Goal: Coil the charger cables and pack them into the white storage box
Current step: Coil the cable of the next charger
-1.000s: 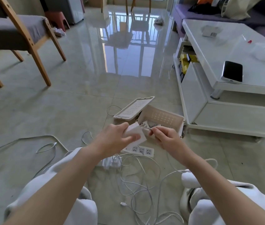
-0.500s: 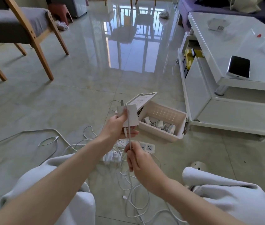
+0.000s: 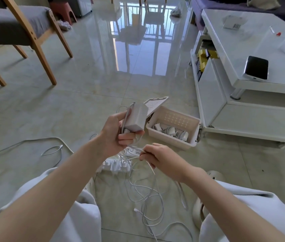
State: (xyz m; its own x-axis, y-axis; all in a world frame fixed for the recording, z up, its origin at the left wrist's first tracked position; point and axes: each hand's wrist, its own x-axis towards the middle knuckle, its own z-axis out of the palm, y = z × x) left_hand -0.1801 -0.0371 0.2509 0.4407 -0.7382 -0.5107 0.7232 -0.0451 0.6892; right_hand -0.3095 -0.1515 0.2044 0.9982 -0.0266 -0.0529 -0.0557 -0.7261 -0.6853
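Charger (image 3: 136,117) gripped in left hand (image 3: 115,135) | cable (image 3: 152,169) pinched by right hand (image 3: 159,158) | box (image 3: 171,143) just beside

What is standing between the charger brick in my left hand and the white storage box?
Nothing visible. The white storage box stands open just right of the charger brick in the left hand, lid aside. The right hand pinches a loose cable.

Both forearms reached forward; the left grip (image 3: 119,131) clasped a raised charger (image 3: 136,117), and the right grip (image 3: 159,156), lower, pinched its cable (image 3: 125,118).
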